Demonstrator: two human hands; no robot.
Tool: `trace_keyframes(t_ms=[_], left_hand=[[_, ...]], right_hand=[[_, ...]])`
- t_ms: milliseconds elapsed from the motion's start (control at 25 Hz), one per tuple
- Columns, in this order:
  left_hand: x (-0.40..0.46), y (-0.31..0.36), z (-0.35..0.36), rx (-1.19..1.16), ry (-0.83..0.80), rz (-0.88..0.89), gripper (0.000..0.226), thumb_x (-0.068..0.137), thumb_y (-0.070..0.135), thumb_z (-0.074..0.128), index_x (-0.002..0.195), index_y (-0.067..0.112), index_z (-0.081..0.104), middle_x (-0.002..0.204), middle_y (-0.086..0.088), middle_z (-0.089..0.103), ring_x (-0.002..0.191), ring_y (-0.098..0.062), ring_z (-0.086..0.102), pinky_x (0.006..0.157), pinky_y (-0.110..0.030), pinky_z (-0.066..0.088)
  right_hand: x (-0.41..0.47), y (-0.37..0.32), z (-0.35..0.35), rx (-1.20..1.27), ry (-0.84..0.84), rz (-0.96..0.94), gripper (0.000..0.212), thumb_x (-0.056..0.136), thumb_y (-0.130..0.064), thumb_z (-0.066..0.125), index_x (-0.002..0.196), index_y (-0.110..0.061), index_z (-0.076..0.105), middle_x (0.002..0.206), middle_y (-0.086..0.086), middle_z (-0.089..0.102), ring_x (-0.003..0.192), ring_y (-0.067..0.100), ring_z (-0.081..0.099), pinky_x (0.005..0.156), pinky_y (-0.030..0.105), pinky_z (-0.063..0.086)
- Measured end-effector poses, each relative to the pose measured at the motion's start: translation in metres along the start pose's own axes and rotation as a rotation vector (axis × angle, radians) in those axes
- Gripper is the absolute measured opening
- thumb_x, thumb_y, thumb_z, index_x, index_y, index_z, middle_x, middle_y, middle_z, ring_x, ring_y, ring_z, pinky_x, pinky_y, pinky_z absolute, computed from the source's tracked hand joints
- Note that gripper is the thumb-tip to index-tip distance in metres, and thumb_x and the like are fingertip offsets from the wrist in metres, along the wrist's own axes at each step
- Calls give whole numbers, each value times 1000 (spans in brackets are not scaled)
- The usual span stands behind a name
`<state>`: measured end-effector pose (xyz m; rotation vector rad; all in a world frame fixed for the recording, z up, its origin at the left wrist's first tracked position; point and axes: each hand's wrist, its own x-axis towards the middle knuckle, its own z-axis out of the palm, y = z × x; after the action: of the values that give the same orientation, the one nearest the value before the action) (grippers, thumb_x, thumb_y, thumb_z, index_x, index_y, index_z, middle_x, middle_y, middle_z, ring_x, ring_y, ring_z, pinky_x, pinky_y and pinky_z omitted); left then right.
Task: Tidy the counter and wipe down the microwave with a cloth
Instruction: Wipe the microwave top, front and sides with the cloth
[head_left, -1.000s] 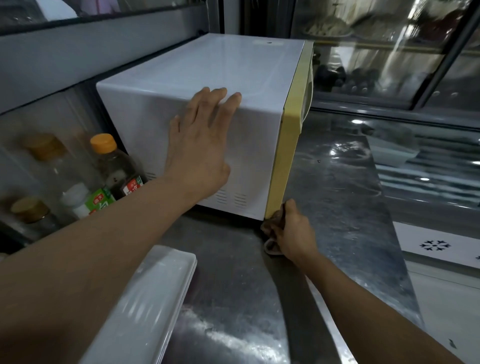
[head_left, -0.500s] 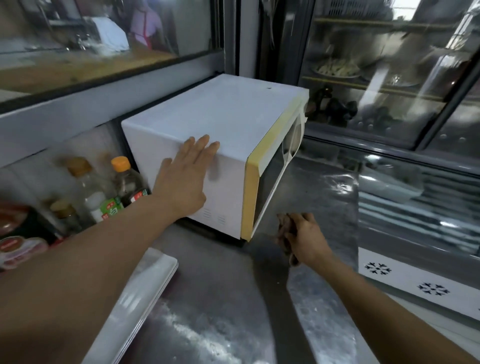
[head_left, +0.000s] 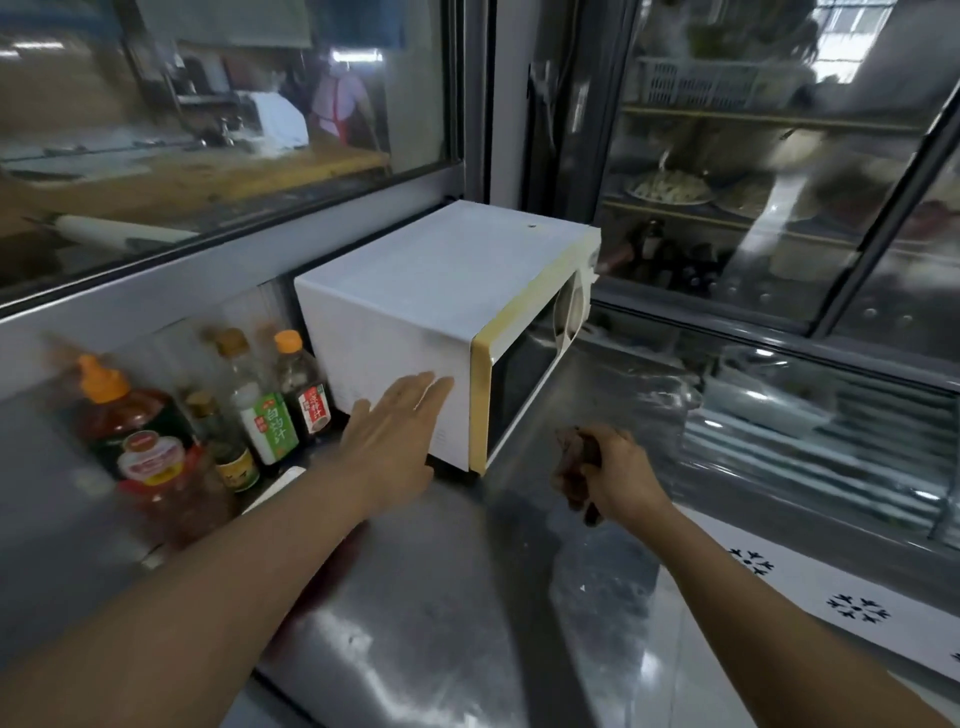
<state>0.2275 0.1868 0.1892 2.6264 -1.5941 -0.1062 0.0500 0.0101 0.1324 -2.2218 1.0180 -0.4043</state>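
The microwave (head_left: 441, 322) sits on the steel table (head_left: 467, 597), its back toward the window ledge and its yellow-trimmed door facing right, toward the glass-fronted fridge. The left hand (head_left: 395, 441) lies flat against the microwave's white side panel, near the lower front corner, fingers straight and close together, pressing rather than gripping. The right hand (head_left: 608, 473) hovers just in front of the microwave's door, apart from it, with its fingers curled tight around a dark, bunched cloth (head_left: 574, 467). A row of sauce bottles (head_left: 270, 400) stands just left of the microwave, against the wall. To my eye the microwave is a heavy, rigid box with smooth painted sides that offer no grip, so it is better braced or slid with a flat palm than lifted; the shiny table would probably let it skate if pushed hard. The cloth looks soft and limp, easy to wad up, and holding it in a fistful seems right for rubbing the door and trim while the other hand steadies the casing.
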Motion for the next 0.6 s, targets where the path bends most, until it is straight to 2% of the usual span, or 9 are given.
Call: trace_keyframes(t_ms=[80, 120, 200, 320, 600], left_hand=[[-19, 10, -5, -18, -27, 13, 96, 84, 28, 64, 149, 27, -7, 159, 2, -5, 147, -18, -3, 116, -50, 15], [-28, 16, -7, -29, -31, 24, 96, 85, 29, 63, 149, 27, -7, 159, 2, -4, 146, -17, -3, 116, -50, 14], [-48, 29, -9, -43, -24, 46, 94, 85, 30, 62, 149, 26, -6, 159, 3, -3, 146, -17, -1, 116, -49, 15], [-70, 50, -7, -52, -44, 48, 92, 84, 30, 62, 150, 25, -3, 159, 3, -1, 146, -16, 1, 115, -47, 16], [-76, 92, -7, -24, -84, 12, 92, 82, 29, 63, 150, 26, 1, 158, 4, 3, 145, -16, 6, 112, -45, 19]], right_hand=[[-24, -6, -14, 83, -17, -6, 30, 88, 7, 42, 108, -11, 54, 95, 16, 64, 61, 23, 69, 45, 37, 55], [-38, -7, -22, 92, -16, -14, 27, 87, 9, 40, 103, -10, 52, 90, 16, 67, 60, 27, 69, 41, 43, 54], [-63, -7, -35, 65, -4, -21, 22, 87, 8, 42, 100, -7, 51, 98, 18, 65, 73, 34, 68, 53, 46, 57], [-93, -1, -54, -25, 23, -45, 23, 86, 5, 47, 104, -8, 52, 111, 15, 59, 89, 33, 63, 75, 50, 55], [-104, 31, -89, -19, 47, -54, 23, 86, 3, 49, 102, -11, 55, 109, 14, 57, 93, 31, 60, 83, 44, 53]])
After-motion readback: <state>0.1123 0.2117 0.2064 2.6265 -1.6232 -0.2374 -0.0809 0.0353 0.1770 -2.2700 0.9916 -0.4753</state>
